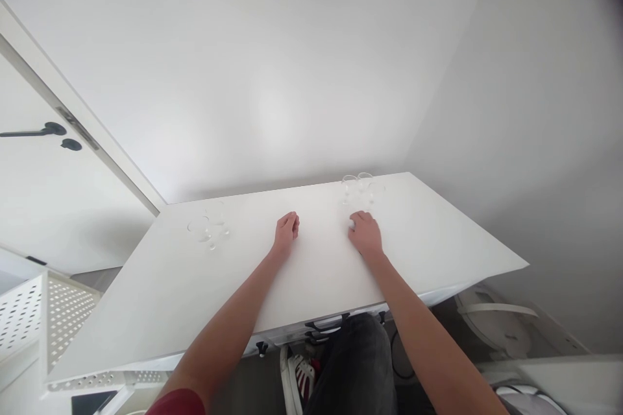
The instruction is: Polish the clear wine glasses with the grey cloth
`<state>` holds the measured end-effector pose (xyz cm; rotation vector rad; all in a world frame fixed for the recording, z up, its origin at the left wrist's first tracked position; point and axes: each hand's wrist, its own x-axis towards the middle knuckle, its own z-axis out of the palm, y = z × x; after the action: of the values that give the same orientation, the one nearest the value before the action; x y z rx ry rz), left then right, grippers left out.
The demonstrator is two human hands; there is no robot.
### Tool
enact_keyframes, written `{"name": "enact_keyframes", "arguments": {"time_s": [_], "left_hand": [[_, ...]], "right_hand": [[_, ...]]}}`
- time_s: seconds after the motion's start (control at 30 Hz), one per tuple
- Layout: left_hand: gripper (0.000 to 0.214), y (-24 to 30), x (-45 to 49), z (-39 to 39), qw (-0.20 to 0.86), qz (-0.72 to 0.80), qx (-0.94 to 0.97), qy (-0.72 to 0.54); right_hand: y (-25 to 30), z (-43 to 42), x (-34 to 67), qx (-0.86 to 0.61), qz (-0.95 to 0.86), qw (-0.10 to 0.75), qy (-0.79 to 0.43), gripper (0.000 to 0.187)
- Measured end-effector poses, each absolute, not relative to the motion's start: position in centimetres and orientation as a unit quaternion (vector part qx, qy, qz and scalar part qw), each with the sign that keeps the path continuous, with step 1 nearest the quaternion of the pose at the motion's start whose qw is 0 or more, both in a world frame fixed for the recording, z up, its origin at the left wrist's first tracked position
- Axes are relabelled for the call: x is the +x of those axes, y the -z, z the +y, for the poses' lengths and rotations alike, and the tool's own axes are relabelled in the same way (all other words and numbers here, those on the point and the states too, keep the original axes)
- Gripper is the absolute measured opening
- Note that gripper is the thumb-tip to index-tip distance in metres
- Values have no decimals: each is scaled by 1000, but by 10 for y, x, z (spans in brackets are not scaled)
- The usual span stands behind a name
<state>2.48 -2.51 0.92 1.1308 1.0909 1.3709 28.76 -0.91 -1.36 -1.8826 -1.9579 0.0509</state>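
My left hand [287,231] rests on the white tabletop [316,285], its fingers curled into a loose fist with nothing visible in them. My right hand [366,233] is lower than the right glasses, with thumb and fingers bent toward each other. A pale spot shows between them; whether it is a small clear object or bare table, I cannot make out. Just beyond this hand stands a group of clear, round-rimmed glasses [351,188], faint against the white. Left of my left hand is another group of similar clear glasses [200,229]. Neither hand visibly touches a glass.
A white wall [272,78] rises behind the table. At left are a door with a dark handle [53,129] and a perforated white rack [68,311]. My knee [365,350] is under the front edge, and a white appliance [496,324] stands low at right.
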Motion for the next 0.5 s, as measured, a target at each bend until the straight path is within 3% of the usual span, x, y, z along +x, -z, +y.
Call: {"name": "enact_keyframes", "arguments": {"time_s": [0.17,0.5], "left_hand": [[41,-10,25,-25,508,454,468,-563],[42,-9,26,-25,510,452,472,-560]], "right_hand": [[15,2,273,-663,-725,184,-29,44],[14,16,262,-688,-711,141,-31,37]]}}
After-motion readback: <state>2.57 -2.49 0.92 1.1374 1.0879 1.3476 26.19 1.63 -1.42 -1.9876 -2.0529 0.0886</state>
